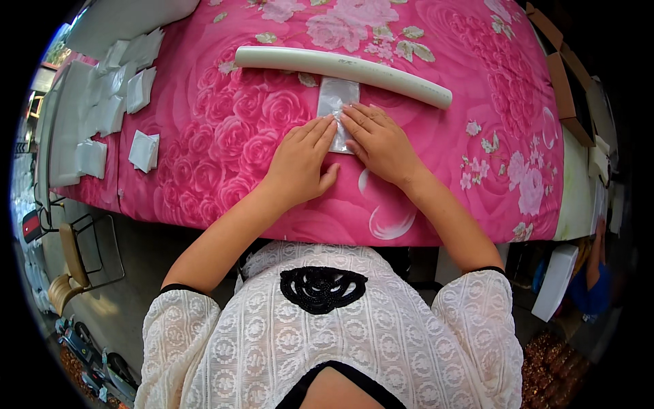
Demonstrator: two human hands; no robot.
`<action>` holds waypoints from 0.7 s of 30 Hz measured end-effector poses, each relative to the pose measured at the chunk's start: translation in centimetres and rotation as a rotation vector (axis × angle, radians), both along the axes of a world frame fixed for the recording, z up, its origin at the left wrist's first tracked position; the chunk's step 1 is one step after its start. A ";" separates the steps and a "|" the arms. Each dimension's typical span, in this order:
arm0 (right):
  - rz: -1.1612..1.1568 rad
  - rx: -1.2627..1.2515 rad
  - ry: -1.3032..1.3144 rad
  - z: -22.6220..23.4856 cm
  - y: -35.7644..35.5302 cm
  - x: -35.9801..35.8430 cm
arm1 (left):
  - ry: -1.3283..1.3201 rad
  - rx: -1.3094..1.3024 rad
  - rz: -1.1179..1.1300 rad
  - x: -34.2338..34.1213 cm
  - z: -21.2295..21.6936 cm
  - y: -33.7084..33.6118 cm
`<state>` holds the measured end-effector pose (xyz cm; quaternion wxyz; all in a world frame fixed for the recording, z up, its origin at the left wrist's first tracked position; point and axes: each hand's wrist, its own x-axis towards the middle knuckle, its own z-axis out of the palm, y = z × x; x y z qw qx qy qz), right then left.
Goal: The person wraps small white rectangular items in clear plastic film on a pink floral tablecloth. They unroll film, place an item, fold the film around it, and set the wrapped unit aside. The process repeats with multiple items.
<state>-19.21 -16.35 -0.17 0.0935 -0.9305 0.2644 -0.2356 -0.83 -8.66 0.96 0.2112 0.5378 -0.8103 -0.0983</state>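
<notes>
A clear plastic bag (338,92) lies flat on the pink rose-print tablecloth (235,163). Its far end meets a long white plastic pipe (344,67) that lies crosswise just beyond my hands. My left hand (304,158) rests palm down, its fingertips on the bag's left side and its thumb held apart. From the right, my right hand (381,142) lies flat with its fingers stretched over the bag. The fingertips of both hands almost meet at the bag's middle. Neither hand grips anything.
Several small stacks of clear bags (109,112) sit at the table's left, with one separate stack (144,151) nearer me. Brown cardboard boxes (572,92) stand along the right edge. A chair (73,255) is on the floor at left. At far right another person's arm (595,255) shows.
</notes>
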 end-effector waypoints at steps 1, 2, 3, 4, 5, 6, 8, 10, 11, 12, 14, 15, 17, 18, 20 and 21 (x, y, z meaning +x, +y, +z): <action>0.014 0.046 -0.009 0.0 -0.4 -0.1 | 0.012 -0.020 0.006 0.0 0.0 -0.2; 0.031 0.091 -0.018 0.1 -0.8 -0.1 | 0.000 -0.037 0.012 0.0 -0.1 -0.5; 0.048 0.136 -0.026 0.3 -1.1 -0.1 | -0.012 -0.055 0.017 0.0 -0.2 -0.7; 0.056 0.157 -0.022 0.5 -1.4 -0.2 | -0.024 -0.072 0.022 0.0 -0.4 -1.0; 0.063 0.180 -0.017 0.8 -1.6 -0.2 | -0.044 -0.091 0.012 0.1 -0.6 -1.3; 0.070 0.202 -0.012 1.0 -1.7 -0.2 | -0.064 -0.109 0.001 0.2 -1.0 -1.7; 0.078 0.189 -0.051 1.1 -2.1 -0.2 | -0.080 -0.133 -0.036 0.6 -1.1 -2.3; 0.092 0.171 -0.080 1.3 -2.0 -0.3 | -0.069 -0.145 -0.090 1.3 -1.1 -2.6; 0.103 0.164 -0.091 1.2 -1.7 -0.3 | -0.045 -0.165 -0.140 1.6 -1.0 -2.3; 0.113 0.157 -0.101 1.1 -1.3 -0.4 | -0.020 -0.186 -0.190 1.8 -0.7 -1.5; 0.156 0.134 -0.116 1.7 0.8 -0.6 | 0.042 -0.182 -0.254 2.0 0.2 0.4; 0.160 0.158 -0.134 1.5 2.2 -0.8 | 0.079 -0.157 -0.272 1.9 0.8 1.6; 0.155 0.197 -0.154 1.4 4.5 -1.3 | 0.131 -0.090 -0.310 2.0 0.7 3.0; 0.155 0.214 -0.160 1.4 5.2 -1.4 | 0.159 -0.056 -0.292 2.1 0.3 3.4; 0.080 0.267 -0.212 1.3 5.8 -1.5 | 0.213 0.009 -0.259 2.1 0.1 3.7; 0.040 0.291 -0.237 1.3 5.9 -1.4 | 0.239 0.017 -0.237 1.9 0.6 3.6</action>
